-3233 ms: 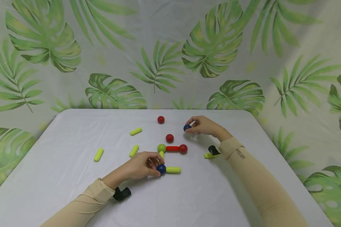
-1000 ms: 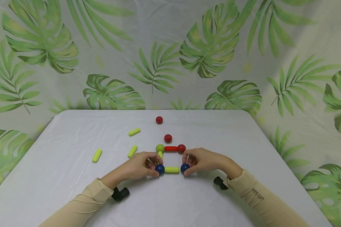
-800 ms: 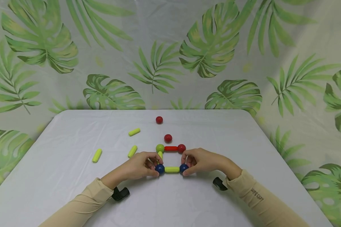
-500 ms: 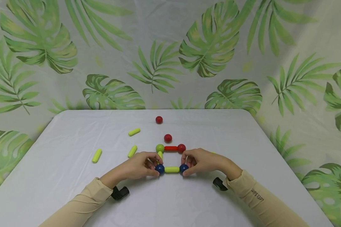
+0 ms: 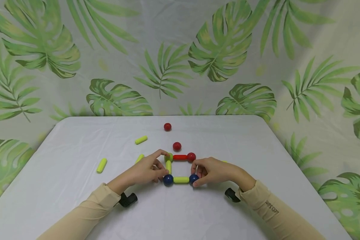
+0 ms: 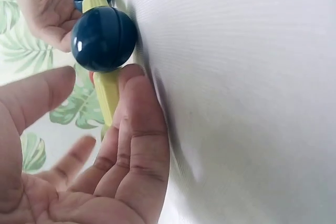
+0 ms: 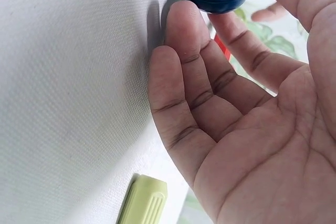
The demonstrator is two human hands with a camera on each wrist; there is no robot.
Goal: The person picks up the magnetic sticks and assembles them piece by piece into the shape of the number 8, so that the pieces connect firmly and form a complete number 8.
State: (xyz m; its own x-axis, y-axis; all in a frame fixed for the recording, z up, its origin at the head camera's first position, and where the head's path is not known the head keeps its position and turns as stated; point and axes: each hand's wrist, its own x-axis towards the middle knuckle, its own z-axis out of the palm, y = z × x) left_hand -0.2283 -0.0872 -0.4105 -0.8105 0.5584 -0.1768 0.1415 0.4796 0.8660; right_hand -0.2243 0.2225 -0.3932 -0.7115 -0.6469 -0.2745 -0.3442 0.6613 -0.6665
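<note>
Ball-and-stick pieces form a square outline on the white table. A blue ball is its near left corner and a second blue ball its near right, with a yellow stick between them. Another yellow stick leads back to a green ball, from which a red stick runs to a red ball. My left hand is loosely spread beside the left side, index finger at the green ball, thumb apart from the blue ball in the left wrist view. My right hand pinches the right blue ball.
Loose red balls lie behind the outline, one close and one farther. Yellow sticks lie to the left, such as a far stick and an outer stick. One more yellow stick sits under the right forearm.
The right hand brought its blue ball from the back right to the yellow stick's end, where they now touch. The left hand has let go of its blue ball, index finger reaching back.
</note>
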